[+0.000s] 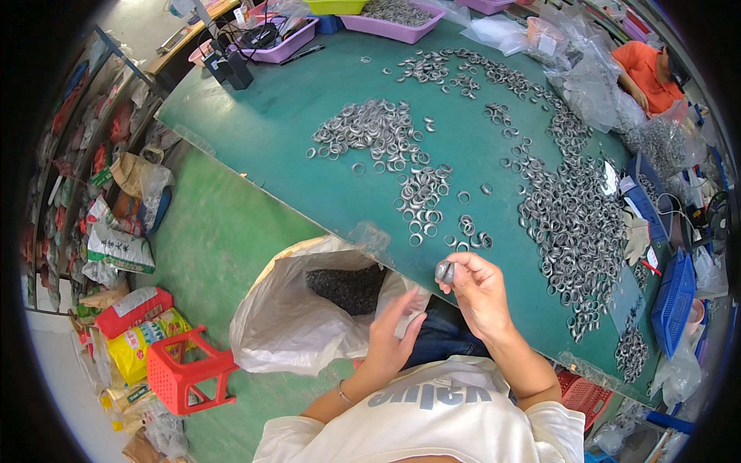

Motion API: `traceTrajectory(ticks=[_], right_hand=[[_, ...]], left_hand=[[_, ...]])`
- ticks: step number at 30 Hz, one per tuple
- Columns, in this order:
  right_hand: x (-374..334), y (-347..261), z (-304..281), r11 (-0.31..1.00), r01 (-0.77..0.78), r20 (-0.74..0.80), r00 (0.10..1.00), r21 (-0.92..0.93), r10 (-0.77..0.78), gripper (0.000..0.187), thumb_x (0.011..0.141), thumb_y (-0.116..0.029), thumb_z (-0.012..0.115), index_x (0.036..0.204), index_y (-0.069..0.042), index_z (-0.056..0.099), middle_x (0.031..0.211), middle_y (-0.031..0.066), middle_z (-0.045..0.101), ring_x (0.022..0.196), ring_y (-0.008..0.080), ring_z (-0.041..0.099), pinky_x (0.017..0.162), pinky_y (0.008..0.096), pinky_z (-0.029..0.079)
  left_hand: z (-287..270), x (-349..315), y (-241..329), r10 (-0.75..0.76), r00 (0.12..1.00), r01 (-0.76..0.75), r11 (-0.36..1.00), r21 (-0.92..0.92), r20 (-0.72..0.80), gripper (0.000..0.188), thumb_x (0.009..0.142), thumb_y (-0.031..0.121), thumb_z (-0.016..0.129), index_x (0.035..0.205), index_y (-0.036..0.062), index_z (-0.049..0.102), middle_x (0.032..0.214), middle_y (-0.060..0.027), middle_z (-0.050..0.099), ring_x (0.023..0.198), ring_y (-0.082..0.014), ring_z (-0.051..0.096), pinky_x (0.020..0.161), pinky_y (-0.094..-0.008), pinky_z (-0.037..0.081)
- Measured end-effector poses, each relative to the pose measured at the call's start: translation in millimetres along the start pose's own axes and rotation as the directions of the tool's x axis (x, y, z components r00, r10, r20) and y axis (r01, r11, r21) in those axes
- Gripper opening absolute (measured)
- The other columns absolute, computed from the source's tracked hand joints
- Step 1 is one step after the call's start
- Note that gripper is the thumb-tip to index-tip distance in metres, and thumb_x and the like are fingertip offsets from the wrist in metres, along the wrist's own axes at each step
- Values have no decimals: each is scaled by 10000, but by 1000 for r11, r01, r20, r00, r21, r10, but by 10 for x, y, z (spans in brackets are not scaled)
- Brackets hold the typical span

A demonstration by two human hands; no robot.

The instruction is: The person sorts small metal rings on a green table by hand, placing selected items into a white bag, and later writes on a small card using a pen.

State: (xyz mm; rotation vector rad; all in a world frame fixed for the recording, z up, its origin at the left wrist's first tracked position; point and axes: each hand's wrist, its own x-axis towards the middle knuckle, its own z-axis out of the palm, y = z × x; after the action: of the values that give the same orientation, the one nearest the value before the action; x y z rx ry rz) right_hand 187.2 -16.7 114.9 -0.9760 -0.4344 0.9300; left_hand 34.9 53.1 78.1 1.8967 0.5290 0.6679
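My right hand [480, 293] is raised at the table's near edge, thumb and fingers pinching a few grey metal rings [444, 271] held side by side. To its left my left hand [392, 333] holds nothing, its thumb and fingers apart. That hand is beside the mouth of a white woven sack [266, 332], which hangs open against the table edge with a dark mass of small pieces inside. Just beyond my right hand lie several loose rings [467, 228]. A bigger pile of rings [370, 131] sits farther back, and a large spread of them [575, 224] covers the right side.
The green table [262, 147] carries purple trays [394, 29] at its far edge. Blue baskets [673, 297] and plastic bags [590, 85] crowd the right, where a person in orange [650, 73] sits. On the floor at left stand a red stool [185, 370] and packed shelves [85, 147].
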Motion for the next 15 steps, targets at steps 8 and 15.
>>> traceTrajectory(ticks=[8,15], right_hand=[[-245,-176,24,991,47,-15,999,126,-45,228,959,-149,584,1073,48,593,970,93,658,906,161,625,816,292,502],[-409,-259,-31,976,213,-69,974,-43,-216,197,950,-103,592,1073,49,611,986,94,664,899,141,621,807,283,507]], left_hand=[[89,540,659,281,938,-319,929,-189,-202,431,687,-84,762,1098,-5,657,1010,-120,608,855,-177,589,747,-282,487],[145,544,727,323,938,-346,903,-255,-130,413,712,-88,743,1107,-11,650,984,-136,622,833,-187,602,724,-281,494]])
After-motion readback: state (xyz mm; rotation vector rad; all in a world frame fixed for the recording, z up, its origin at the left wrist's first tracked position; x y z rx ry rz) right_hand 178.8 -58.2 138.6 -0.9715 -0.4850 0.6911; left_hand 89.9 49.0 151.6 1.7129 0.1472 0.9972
